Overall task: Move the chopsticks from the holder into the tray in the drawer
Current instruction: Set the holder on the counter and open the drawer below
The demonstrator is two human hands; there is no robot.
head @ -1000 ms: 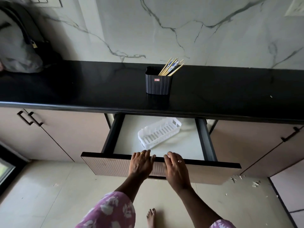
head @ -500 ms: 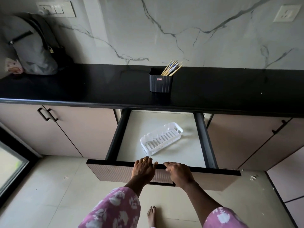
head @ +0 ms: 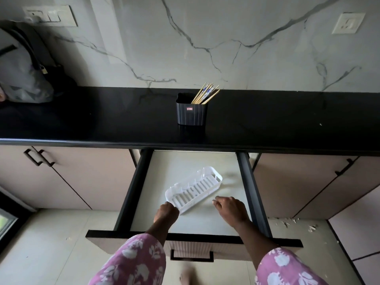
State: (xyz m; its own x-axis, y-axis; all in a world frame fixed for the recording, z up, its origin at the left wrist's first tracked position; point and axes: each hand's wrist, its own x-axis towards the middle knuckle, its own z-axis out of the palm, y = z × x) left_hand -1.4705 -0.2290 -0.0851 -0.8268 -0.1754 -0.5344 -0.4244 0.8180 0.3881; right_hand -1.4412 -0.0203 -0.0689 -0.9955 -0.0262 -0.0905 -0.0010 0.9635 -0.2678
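- Chopsticks (head: pixel 205 95) are leaning in the holder (head: pixel 191 115) midway along the surface (head: pixel 82 120).
- Left hand (head: pixel 166 214) is gripping the tray (head: pixel 195 188) by its near corner in the drawer (head: pixel 254 192).
- Right hand (head: pixel 231 210) is hovering beside it, relaxed, holding nothing.

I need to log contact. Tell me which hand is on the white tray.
The left hand, gripping the near left corner of the tray. The right hand hangs beside it over the drawer, holding nothing.

one holder (head: pixel 191 114), its chopsticks (head: pixel 205 94) bunched too tight to count. below the holder: one drawer (head: pixel 131 192), one tray (head: pixel 213 175), two hands, left hand (head: pixel 166 214) and right hand (head: pixel 231 210). left of the holder, one bag (head: pixel 22 75).
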